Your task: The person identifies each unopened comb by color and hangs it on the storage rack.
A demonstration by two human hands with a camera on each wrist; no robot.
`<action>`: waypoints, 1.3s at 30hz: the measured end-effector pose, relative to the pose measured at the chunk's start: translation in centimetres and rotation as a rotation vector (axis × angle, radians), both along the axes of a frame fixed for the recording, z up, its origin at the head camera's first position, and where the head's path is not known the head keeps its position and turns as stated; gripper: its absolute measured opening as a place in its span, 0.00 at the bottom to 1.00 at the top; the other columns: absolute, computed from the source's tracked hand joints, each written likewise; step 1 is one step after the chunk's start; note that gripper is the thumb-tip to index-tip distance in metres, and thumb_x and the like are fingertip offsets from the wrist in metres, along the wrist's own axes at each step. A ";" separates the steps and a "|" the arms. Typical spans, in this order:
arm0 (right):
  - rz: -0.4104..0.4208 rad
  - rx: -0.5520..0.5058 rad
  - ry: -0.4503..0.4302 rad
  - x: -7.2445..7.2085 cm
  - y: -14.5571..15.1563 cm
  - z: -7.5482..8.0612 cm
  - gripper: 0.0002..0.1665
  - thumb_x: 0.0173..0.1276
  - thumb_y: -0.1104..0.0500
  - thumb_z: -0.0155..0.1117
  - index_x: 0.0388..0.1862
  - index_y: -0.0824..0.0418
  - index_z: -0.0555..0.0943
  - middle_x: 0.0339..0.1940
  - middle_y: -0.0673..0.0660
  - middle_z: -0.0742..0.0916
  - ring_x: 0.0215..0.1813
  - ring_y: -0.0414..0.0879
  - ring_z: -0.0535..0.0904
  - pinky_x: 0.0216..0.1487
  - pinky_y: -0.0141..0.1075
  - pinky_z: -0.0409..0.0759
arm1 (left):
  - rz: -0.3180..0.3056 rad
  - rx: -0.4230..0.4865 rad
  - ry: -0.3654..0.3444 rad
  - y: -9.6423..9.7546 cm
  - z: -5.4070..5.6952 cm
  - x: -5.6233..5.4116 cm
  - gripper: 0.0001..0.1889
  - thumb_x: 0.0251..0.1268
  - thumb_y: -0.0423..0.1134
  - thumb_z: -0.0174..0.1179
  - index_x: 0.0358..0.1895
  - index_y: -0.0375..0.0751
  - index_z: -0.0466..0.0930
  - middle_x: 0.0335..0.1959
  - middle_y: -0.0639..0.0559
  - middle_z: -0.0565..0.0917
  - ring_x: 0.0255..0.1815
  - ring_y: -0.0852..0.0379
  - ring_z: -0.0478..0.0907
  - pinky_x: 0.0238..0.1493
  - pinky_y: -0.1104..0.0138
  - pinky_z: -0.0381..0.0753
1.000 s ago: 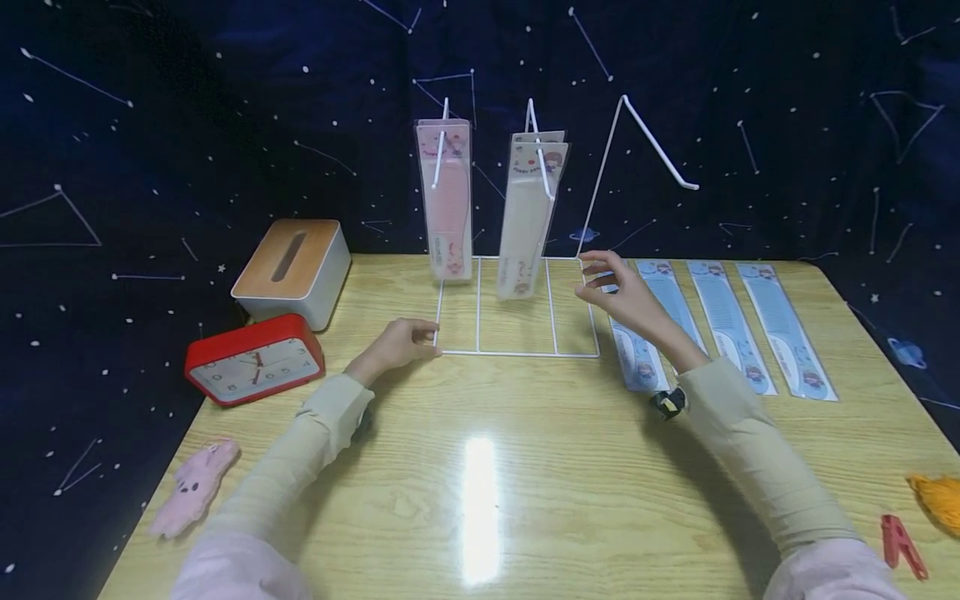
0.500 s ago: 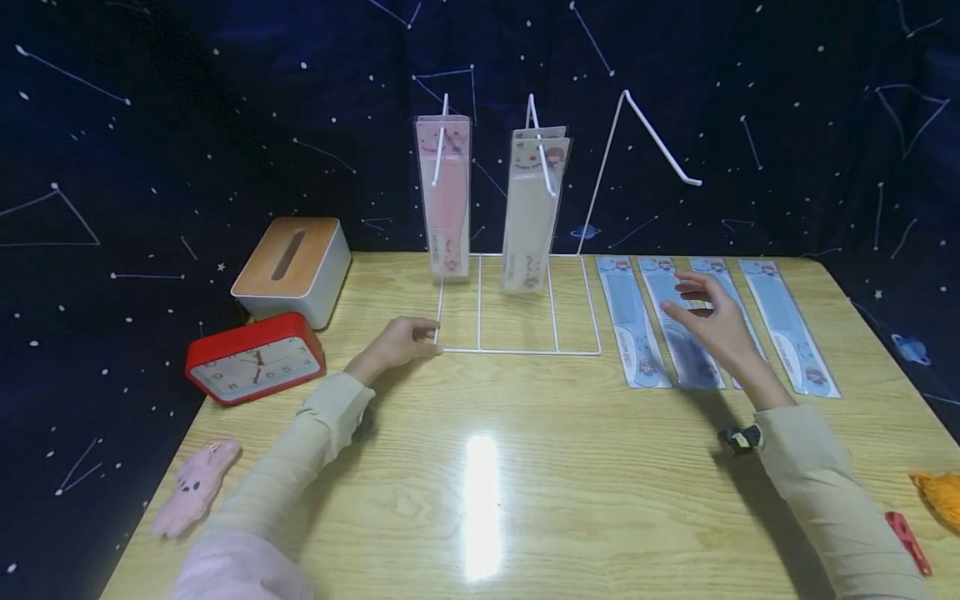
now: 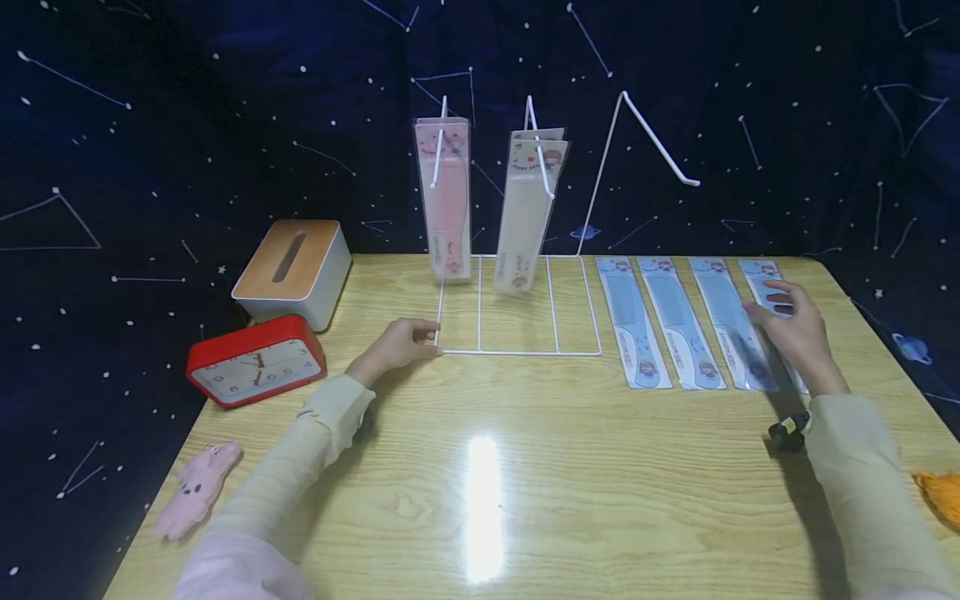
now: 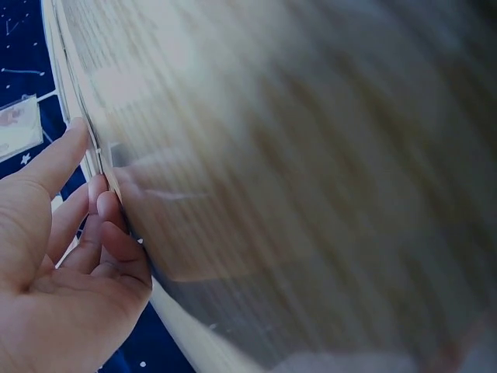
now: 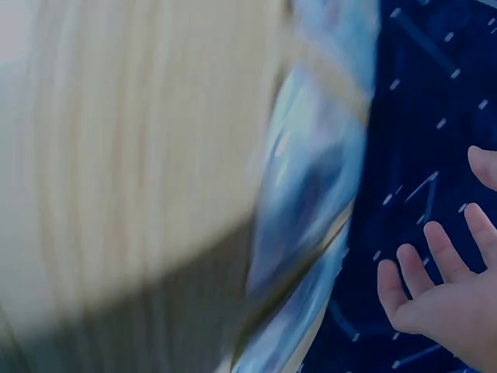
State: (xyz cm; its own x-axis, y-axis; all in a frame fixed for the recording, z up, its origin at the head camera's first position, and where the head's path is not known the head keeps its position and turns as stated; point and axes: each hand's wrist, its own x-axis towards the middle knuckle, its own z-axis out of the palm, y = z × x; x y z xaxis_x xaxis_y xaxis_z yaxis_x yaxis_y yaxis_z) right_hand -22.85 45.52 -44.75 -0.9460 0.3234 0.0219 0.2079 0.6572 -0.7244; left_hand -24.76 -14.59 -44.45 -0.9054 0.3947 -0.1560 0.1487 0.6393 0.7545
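Observation:
My left hand (image 3: 397, 343) holds the front left corner of a white wire display rack (image 3: 517, 353), its fingers curled at the bar in the left wrist view. Two pink packaged combs (image 3: 448, 200) hang on the rack's left hook and two cream packaged combs (image 3: 528, 217) on the middle one. The right hook (image 3: 660, 137) bears nothing. Several blue packaged combs (image 3: 633, 321) lie in a row right of the rack. Over the rightmost blue comb (image 3: 761, 271) hovers my right hand (image 3: 798, 333), fingers spread and holding nothing; it partly hides that comb.
A tissue box (image 3: 292, 262) with a wooden lid and a red alarm clock (image 3: 255, 362) stand at the left. A pink plush toy (image 3: 198, 490) lies near the left edge. Orange yarn (image 3: 939, 496) sits at the right edge. A dark starry cloth (image 3: 225, 125) hangs behind.
My right hand has moved right from beside the rack, across the row of blue combs, to the rightmost one. My left hand has stayed at the rack's corner.

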 end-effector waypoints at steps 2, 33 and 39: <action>-0.001 0.031 -0.064 0.4 0.1 0.8 0.46 0.64 0.31 0.51 0.76 0.47 0.54 0.73 0.68 0.60 0.70 0.67 0.57 0.64 0.61 0.60 | 0.000 0.004 0.004 0.0 -0.1 0.0 0.28 0.58 0.37 0.66 0.62 0.29 0.71 0.51 0.38 0.80 0.52 0.46 0.75 0.59 0.56 0.74; -0.014 0.170 -0.361 3.1 2.2 2.1 0.50 0.60 0.41 0.66 0.70 0.69 0.59 0.69 0.81 0.51 0.65 0.76 0.47 0.64 0.68 0.51 | 0.009 -0.016 -0.015 -0.2 0.3 0.3 0.29 0.60 0.37 0.65 0.63 0.31 0.70 0.55 0.38 0.78 0.56 0.44 0.74 0.61 0.55 0.72; -0.002 0.162 -0.369 3.5 2.4 2.4 0.50 0.62 0.48 0.66 0.73 0.68 0.54 0.72 0.78 0.49 0.66 0.73 0.50 0.66 0.66 0.51 | 0.002 -0.005 -0.024 0.0 0.3 0.2 0.29 0.60 0.37 0.64 0.64 0.31 0.69 0.56 0.37 0.78 0.57 0.43 0.73 0.62 0.55 0.72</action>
